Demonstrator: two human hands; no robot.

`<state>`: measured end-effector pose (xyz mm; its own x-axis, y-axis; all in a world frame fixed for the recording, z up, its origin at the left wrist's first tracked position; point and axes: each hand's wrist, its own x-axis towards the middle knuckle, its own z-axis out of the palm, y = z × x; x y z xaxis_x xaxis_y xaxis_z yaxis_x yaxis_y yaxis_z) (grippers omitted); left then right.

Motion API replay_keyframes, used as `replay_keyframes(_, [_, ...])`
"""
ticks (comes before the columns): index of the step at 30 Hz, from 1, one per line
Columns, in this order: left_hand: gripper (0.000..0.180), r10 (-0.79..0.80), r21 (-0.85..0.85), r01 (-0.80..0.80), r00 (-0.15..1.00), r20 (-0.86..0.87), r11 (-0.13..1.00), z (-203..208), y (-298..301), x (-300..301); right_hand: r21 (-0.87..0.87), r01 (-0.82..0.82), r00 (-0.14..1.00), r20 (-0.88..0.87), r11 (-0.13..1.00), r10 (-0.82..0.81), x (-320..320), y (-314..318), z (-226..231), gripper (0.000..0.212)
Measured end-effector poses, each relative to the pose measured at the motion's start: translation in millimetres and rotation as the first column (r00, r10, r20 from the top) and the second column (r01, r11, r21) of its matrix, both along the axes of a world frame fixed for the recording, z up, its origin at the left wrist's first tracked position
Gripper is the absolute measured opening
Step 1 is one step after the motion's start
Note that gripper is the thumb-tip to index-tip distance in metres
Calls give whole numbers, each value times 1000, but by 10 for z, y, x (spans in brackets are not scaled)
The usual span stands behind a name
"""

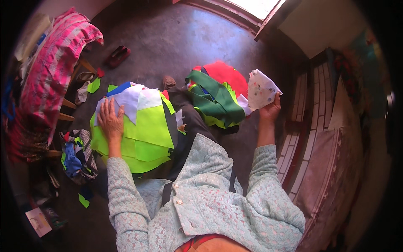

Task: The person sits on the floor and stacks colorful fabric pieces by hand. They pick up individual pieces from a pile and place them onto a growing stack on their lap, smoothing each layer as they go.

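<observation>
1. Left hand (111, 119) flat, palm down, fingers spread, pressing on the stack of neon green fabric pieces (145, 140) spread on the floor; closed on nothing.
2. Just past the left fingertips, white fabric pieces (136, 100) on top of the green stack, with a blue piece (119, 89) poking out at the far edge.
3. Right hand (270, 111) raised, fingers and thumb pinched on the lower edge of a white printed cloth piece (261, 89) (small coloured spots on it), held up clear of the floor.
4. Hands well apart, one on each side of an outstretched leg in dark trousers (189, 122).
5. Between the hands and nearer the right one, a heap of dark green fabric strips (216, 101) lying over a red fabric piece (226, 73) and more neon green scraps.
6. Left of the left hand, a small bundle of mixed cloth scraps (77, 153) on the dark floor (168, 38); farther left, a pink checked cloth (54, 63) draped over wooden furniture.
7. Beyond the left hand, a dark red slipper (117, 55) on the floor.
8. To the right of the right hand, a bed with a patterned cover (327, 176).
</observation>
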<state>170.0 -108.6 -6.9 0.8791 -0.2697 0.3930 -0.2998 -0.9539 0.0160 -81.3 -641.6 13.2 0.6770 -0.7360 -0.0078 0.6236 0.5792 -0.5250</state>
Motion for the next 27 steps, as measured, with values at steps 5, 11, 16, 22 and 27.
replay_keyframes(5, [56, -143, -383, 170, 985, 98, 908, -2, 121, 68, -86, -203, 971, 114, 975, 212, 342, 534, 468, 34])
replay_keyframes(11, [57, -236, -584, 285, 959, 160, 760, 509, -189, -473, -68, -518, 839, 156, 853, 522, 605, 1766, 745, 43])
replay_keyframes(16, [94, -864, -969, -245, 477, -160, 45, 786, -413, -1407, 3, -766, 633, 184, 643, 752, 598, 2663, 664, 50])
replay_keyframes(22, [61, -827, -753, -602, 543, -145, -264, 698, -337, -1871, 78, -882, 470, 158, 464, 868, 441, 3119, 433, 50])
replay_keyframes(27, [37, -742, -831, -516, 636, -211, -206, 809, -112, -1808, -55, -856, 505, 131, 515, 853, 524, 2915, 362, 57])
